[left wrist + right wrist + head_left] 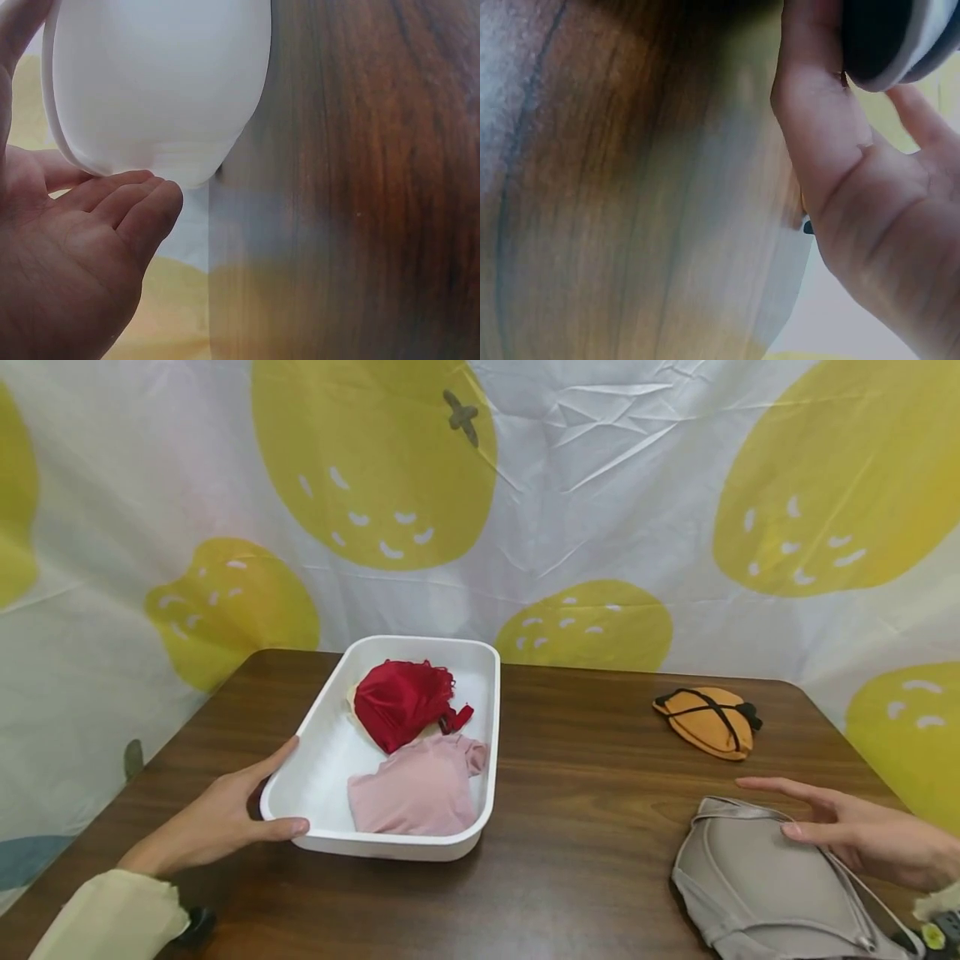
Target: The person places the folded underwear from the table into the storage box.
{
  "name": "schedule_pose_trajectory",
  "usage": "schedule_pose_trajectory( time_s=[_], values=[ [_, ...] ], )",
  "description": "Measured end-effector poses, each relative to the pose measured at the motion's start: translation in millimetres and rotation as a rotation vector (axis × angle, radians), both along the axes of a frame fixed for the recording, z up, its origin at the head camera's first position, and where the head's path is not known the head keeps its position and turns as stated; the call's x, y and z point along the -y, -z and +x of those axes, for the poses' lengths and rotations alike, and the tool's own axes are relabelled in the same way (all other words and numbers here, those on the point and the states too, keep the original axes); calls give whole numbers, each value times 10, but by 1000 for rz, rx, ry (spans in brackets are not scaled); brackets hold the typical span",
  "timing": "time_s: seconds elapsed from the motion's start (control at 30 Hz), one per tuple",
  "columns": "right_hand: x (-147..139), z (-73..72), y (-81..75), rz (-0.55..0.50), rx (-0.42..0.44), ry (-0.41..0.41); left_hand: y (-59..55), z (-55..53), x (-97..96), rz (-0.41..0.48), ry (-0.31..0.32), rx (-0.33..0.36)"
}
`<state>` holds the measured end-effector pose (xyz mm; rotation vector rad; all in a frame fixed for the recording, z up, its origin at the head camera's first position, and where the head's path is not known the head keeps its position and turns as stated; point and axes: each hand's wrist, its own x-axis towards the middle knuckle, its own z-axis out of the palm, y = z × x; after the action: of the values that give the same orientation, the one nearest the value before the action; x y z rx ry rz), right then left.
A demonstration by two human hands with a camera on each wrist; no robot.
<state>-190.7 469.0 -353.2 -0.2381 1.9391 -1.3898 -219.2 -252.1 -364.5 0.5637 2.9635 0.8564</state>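
My left hand grips the near left corner of a white plastic tub, thumb at the rim. In the left wrist view, its fingers touch the tub's outer wall. A red bra with lacy edging lies inside the tub, beside a folded pink garment. At the right, my right hand holds a folded grey bra by its edge, the thumb lying over the cup and the index finger stretched out. In the right wrist view, the bra's dark underside shows against the hand.
An orange folded bra with black straps lies at the back right of the brown wooden table. Behind the table hangs a white curtain printed with yellow fruit.
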Motion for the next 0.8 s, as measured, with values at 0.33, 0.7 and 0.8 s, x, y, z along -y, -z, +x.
schedule_pose_trajectory(
  time_s=[0.33,0.7,0.8],
  values=[
    [60,38,53,-156,5,-11,0,-8,-7,-3,-7,9],
    [131,53,-52,-214,57,5,15,12,-2,-3,-11,7],
    [134,40,-85,-188,-4,7,9,7,-1,-4,-13,11]
  ],
)
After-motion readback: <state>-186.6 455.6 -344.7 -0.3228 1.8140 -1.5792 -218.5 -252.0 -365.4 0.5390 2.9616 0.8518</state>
